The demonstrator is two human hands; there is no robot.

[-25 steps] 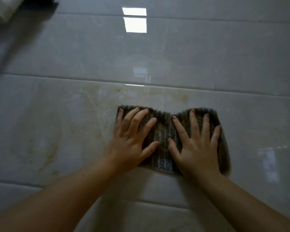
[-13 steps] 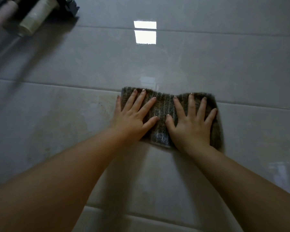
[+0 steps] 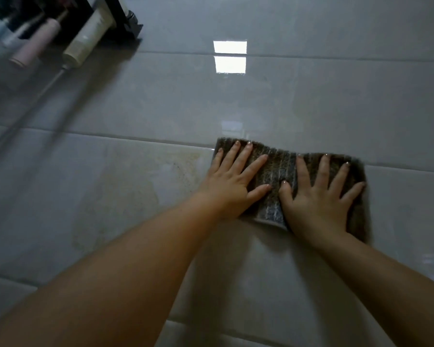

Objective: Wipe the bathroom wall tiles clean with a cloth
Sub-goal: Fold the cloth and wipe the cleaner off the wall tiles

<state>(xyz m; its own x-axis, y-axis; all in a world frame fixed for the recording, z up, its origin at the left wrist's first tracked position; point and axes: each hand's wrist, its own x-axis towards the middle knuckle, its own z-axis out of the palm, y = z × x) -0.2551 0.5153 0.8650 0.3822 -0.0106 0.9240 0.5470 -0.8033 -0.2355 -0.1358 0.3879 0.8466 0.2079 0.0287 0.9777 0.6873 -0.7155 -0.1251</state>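
A dark ribbed cloth (image 3: pixel 283 169) is held flat against the glossy grey tiles (image 3: pixel 311 101), right of the frame's centre. Its upper edge is laid just below a horizontal grout line (image 3: pixel 161 141). The cloth is pressed by 2 hands side by side. The left hand (image 3: pixel 232 181) is spread flat on the cloth's left part, fingers straight and fanned, with the little finger at the left edge. The right hand (image 3: pixel 318 201) is spread flat on the right part, and its thumb is set just beside the left thumb. Nothing is pinched by either hand.

A yellowish stain (image 3: pixel 140 181) is seen on the tile left of the cloth. A bright window reflection (image 3: pixel 230 57) is seen in the upper middle. At the upper left a black rack (image 3: pixel 125 18) is fixed to the wall, with a white tube (image 3: pixel 88 38) and a pink bottle (image 3: pixel 35 43) held in it, both blurred.
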